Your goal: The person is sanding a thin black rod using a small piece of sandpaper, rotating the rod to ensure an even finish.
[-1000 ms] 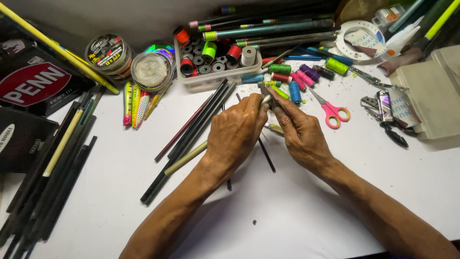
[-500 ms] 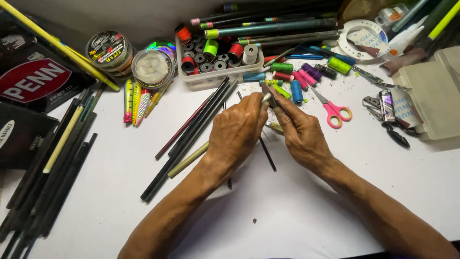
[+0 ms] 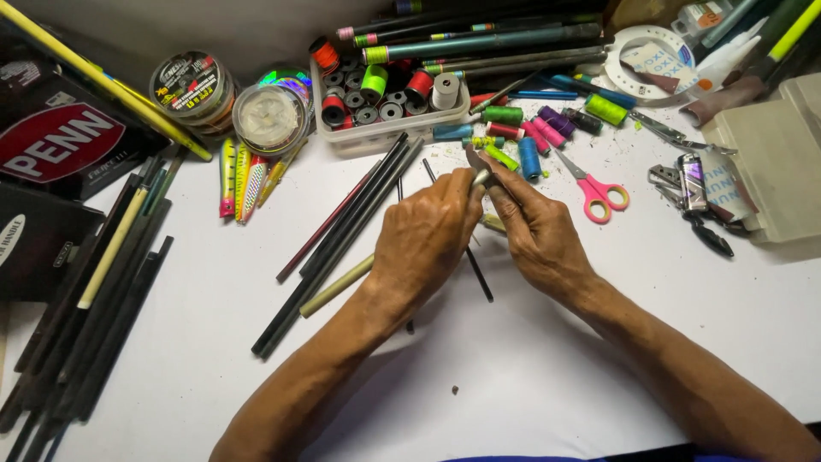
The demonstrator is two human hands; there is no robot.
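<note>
- White tabletop (image 3: 530, 376) spreads under everything, cluttered along the far edge and bare near me.
- Dark rod blanks (image 3: 342, 235) fan out to the left of my hands, with one olive-coloured blank (image 3: 338, 287) lying across beneath my left wrist.
- Clear tray of thread spools (image 3: 385, 98) sits just beyond my hands; loose spools in green, blue and pink (image 3: 530, 141) lie scattered beside it.
- My left hand (image 3: 432, 235) is curled shut around a small metal fitting (image 3: 481, 177), fingers wrapped over most of it, so only its grey tip shows.
- My right hand (image 3: 539, 235) is pinched onto that same fitting from the other side, thumb and forefinger meeting at the tip.
- Pink-handled scissors (image 3: 596, 190) rest just right of my right hand, untouched.
- I judge I'm mid-fit here, working the little piece between both hands, held just above the table in front of the tray.
- Next, I reckon, calls for a steady twist with the left grip firm and the right fingers guiding; too hidden to say how it seats.
</note>
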